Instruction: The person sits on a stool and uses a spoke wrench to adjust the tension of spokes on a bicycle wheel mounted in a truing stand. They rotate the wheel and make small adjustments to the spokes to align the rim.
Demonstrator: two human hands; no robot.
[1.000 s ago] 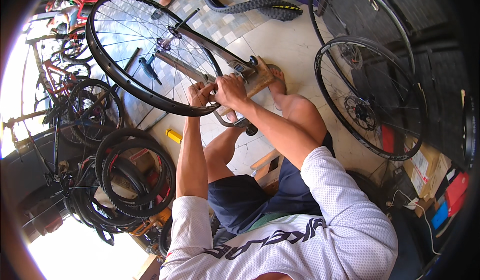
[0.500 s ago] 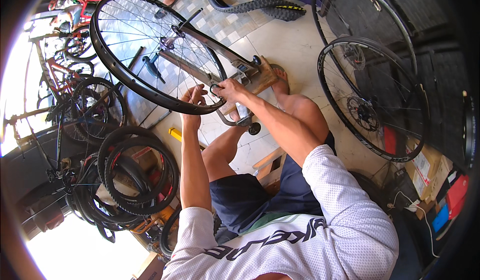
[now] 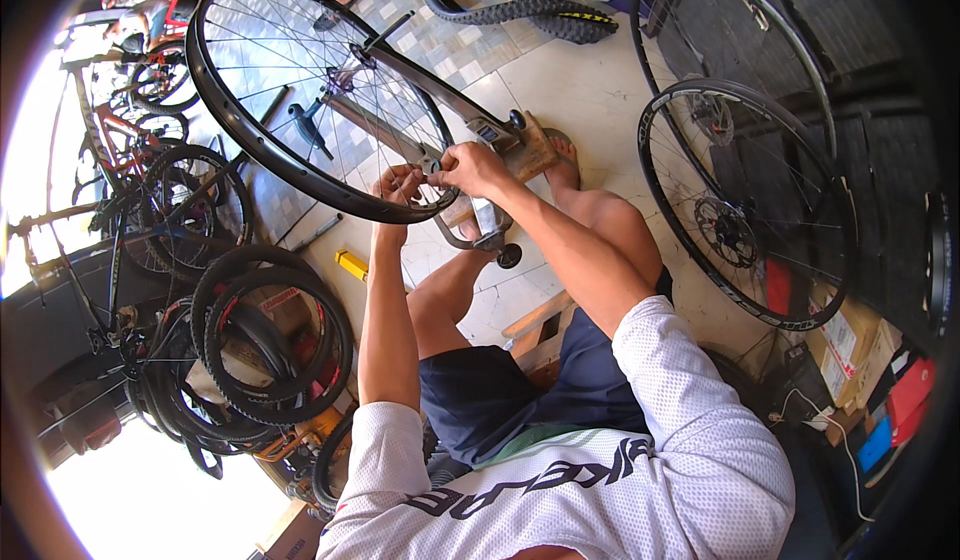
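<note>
A bicycle wheel (image 3: 300, 182) with a black rim and no tyre is held in a metal truing stand (image 3: 452, 102), which rises from a wooden block (image 3: 530, 156). Both my hands work at the rim's near right part, among the spokes. My left hand (image 3: 398, 186) is closed, its fingers bent and pinched together beside the spokes; what lies between them is too small to make out. My right hand (image 3: 474, 172) reaches across from the right, thumb and fingers pressed together. Its fingertips almost meet the left ones and largely hide whatever they pinch.
A blue-handled tool (image 3: 308, 130) lies on the tiles behind the wheel, and a yellow tool (image 3: 350, 265) near my leg. Left stand bicycles (image 3: 190, 205) and piled tyres (image 3: 270, 410). Two wheels (image 3: 645, 175) lean at right; loose tyres (image 3: 520, 15) lie beyond. My foot (image 3: 563, 155) touches the block.
My hands have drawn closer together, the right one a little higher. A dark ring-like piece that showed at the right fingertips is now mostly hidden. The whole view has shifted slightly.
</note>
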